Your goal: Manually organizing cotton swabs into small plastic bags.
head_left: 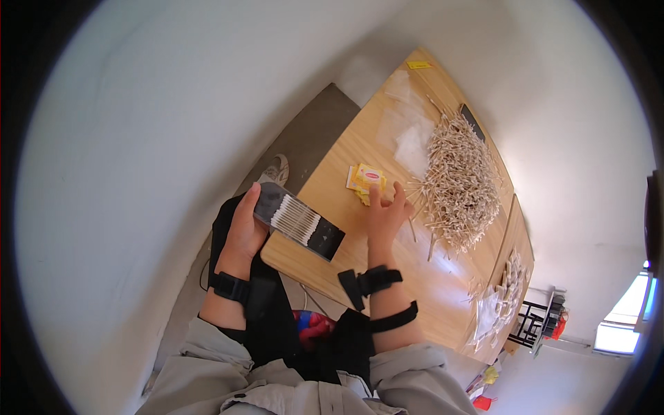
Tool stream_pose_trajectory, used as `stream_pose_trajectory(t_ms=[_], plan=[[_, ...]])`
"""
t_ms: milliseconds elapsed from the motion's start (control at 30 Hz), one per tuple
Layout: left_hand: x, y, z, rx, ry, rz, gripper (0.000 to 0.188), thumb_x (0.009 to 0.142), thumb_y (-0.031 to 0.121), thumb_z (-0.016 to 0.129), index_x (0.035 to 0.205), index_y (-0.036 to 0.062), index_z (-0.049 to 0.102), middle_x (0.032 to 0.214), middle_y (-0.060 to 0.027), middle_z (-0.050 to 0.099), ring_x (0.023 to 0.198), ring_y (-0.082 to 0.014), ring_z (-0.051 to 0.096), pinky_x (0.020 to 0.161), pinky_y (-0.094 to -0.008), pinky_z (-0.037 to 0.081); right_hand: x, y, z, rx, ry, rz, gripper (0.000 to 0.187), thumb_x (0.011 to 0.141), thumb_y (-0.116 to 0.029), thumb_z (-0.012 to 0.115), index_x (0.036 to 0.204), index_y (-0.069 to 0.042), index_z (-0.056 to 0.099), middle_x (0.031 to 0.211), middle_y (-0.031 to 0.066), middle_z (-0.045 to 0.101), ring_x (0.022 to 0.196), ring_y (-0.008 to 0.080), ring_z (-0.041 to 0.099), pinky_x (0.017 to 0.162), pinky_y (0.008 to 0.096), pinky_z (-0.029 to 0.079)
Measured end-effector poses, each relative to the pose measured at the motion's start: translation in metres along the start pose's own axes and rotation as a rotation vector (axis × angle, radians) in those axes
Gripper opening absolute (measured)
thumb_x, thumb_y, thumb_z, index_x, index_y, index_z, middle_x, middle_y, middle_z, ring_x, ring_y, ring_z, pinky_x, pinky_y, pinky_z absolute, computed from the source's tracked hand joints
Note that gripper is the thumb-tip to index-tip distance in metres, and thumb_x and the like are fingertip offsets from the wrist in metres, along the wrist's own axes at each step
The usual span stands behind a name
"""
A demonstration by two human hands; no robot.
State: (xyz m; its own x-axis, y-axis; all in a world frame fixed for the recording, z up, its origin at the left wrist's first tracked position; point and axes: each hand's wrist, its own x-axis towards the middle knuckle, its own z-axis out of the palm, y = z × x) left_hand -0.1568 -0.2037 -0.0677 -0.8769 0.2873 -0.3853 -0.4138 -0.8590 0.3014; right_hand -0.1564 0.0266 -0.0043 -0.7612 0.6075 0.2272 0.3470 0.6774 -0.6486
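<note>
Left hand [243,228] grasping black tray of cotton swabs [299,221]; right hand [386,216] on table [360,273], fingers [374,196] released, touching yellow packet [366,177] beside swab pile [458,183].

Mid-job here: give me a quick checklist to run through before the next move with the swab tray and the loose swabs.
1. Left hand grips the black tray: ok, held at one end, above the table edge.
2. Cotton swabs sit in tray: ok, one neat bundle.
3. Right hand at the supply: ok, fingers at the edge of the loose swab pile.
4. Right hand holding swabs: cannot tell.
5. Yellow packets clear of the right hand: not ok, they lie right at its fingertips.
6. Table room: ok, bare wood nearby.
</note>
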Motion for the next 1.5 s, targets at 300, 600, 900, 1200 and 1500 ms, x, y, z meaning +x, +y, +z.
stream_pose_trajectory(t_ms=[300, 600, 900, 1200, 1500], plan=[[-0.005, 0.002, 0.008, -0.004, 0.013, 0.014, 0.03, 0.096, 0.03, 0.056, 0.106, 0.0024, 0.06, 0.099, -0.0066, 0.065, 0.092, -0.0178, 0.061, 0.087, -0.0329, 0.047, 0.025, 0.025, -0.002, 0.065, -0.091, 0.09, 0.031, 0.079, -0.025, 0.074, 0.1, -0.004, 0.066, 0.088, 0.0079, 0.057, 0.073, 0.0189, 0.058, 0.07, 0.0316, 0.049], [-0.007, 0.003, 0.009, 0.003, 0.006, 0.02, 0.03, 0.096, 0.031, 0.056, 0.105, 0.0027, 0.06, 0.099, -0.007, 0.065, 0.092, -0.0186, 0.061, 0.087, -0.0341, 0.047, 0.026, 0.004, -0.038, 0.572, -0.196, 0.532, 0.025, 0.082, -0.006, 0.065, 0.106, 0.001, 0.059, 0.082, 0.0036, 0.059, 0.067, 0.0096, 0.056, 0.048, 0.0196, 0.038], [-0.009, 0.003, 0.009, 0.035, 0.006, 0.033, 0.029, 0.094, 0.029, 0.06, 0.107, 0.0026, 0.058, 0.099, -0.0066, 0.065, 0.092, -0.0177, 0.062, 0.086, -0.0329, 0.048, -0.044, 0.007, -0.058, 0.337, -0.403, 0.366, 0.039, 0.086, -0.001, 0.053, 0.125, -0.002, 0.052, 0.081, 0.0073, 0.059, 0.061, 0.0114, 0.06, 0.051, 0.0242, 0.046], [-0.011, 0.0, 0.016, 0.218, 0.089, 0.102, 0.025, 0.089, 0.019, 0.068, 0.106, 0.002, 0.058, 0.095, -0.0043, 0.065, 0.084, -0.0131, 0.062, 0.079, -0.0275, 0.05, -0.065, 0.0, -0.052, 0.578, -0.303, 0.524, 0.017, 0.094, -0.017, 0.059, 0.104, -0.004, 0.063, 0.08, 0.0008, 0.061, 0.07, 0.0083, 0.064, 0.051, 0.0176, 0.04], [-0.012, 0.0, 0.02, 0.331, 0.131, 0.105, 0.024, 0.088, 0.017, 0.069, 0.103, 0.0015, 0.061, 0.094, -0.0034, 0.065, 0.082, -0.0112, 0.062, 0.076, -0.0257, 0.05, -0.096, -0.047, -0.034, 0.519, -0.56, 0.463, 0.026, 0.091, -0.009, 0.059, 0.114, 0.004, 0.053, 0.084, 0.0075, 0.063, 0.072, 0.0127, 0.066, 0.06, 0.0228, 0.048]])
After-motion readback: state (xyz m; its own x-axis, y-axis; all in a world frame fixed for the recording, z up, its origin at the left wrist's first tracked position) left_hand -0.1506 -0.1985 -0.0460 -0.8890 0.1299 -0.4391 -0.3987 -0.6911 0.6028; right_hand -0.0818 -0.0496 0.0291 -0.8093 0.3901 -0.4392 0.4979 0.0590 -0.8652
